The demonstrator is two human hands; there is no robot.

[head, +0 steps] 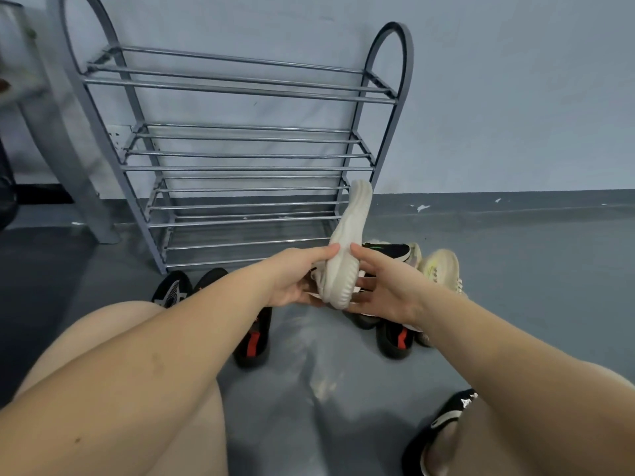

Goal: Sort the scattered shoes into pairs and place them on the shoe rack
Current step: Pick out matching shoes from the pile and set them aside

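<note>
two bare hands meet over the grey floor (pixel 309 372), each on the same pale shoe (pixel 347 249). going from the left: a black shoe with a white pattern (pixel 173 289) lies on the floor at the foot of the metal shoe rack (pixel 240 166), and just beside it a black shoe with a red mark (pixel 254 338) shows partly under the left forearm. that forearm reaches forward and rightward across the bent knee. the left hand (pixel 295 283) grips the pale shoe near its heel end, thumb on top against the sole edge, fingers curled underneath. the pale shoe is held off the floor, tilted up on its side with the ribbed sole facing the camera and its toe pointing up in front of the rack's lower right bars. the rack's shelves carry no shoes. the right hand (pixel 381 290) comes in from the other side, thumb pressed on the sole edge and fingers spread under the shoe, loosely cupping it; the forearm stretches in from the lower right. behind this hand a black shoe with a green mark (pixel 391 250) lies on the floor, a cream knit shoe (pixel 443 269) just beside it, and another black shoe with a red mark (pixel 395 338) below the wrist. at the lower right a foot wears a black slipper (pixel 443 420).
</note>
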